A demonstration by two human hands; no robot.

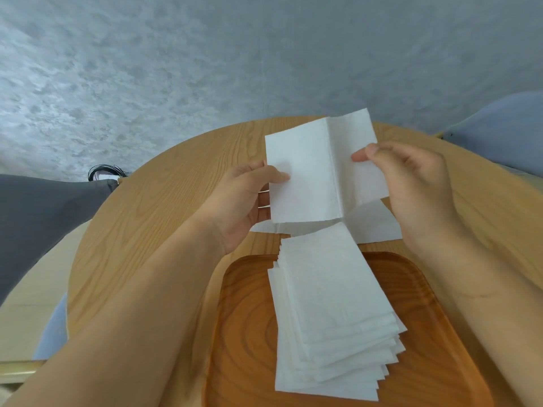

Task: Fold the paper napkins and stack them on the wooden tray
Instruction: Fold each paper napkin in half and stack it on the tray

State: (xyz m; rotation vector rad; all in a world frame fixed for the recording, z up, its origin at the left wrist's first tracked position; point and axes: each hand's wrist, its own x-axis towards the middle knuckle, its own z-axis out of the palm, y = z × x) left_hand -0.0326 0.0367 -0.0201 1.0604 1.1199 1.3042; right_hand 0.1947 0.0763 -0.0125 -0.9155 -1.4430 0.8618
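A white paper napkin (305,171), creased down the middle, is held above a round wooden worktop (164,201); its left edge is pinched by the left hand (244,201) and its right flap by the right hand (411,183). A fanned stack of folded napkins (332,312) is seen on the wooden tray (244,318) at the near edge, with unfolded napkins (373,224) lying beyond it. A grey mottled floor (147,69) is seen beyond, and a pale blue chair (505,130) at the right.

Left grip (244,201) and right grip (417,186) were recorded uncovered. Both forearms (152,289) were seen bare up to the frame edge. The right thumbnail (372,148) was noted as short and rounded.
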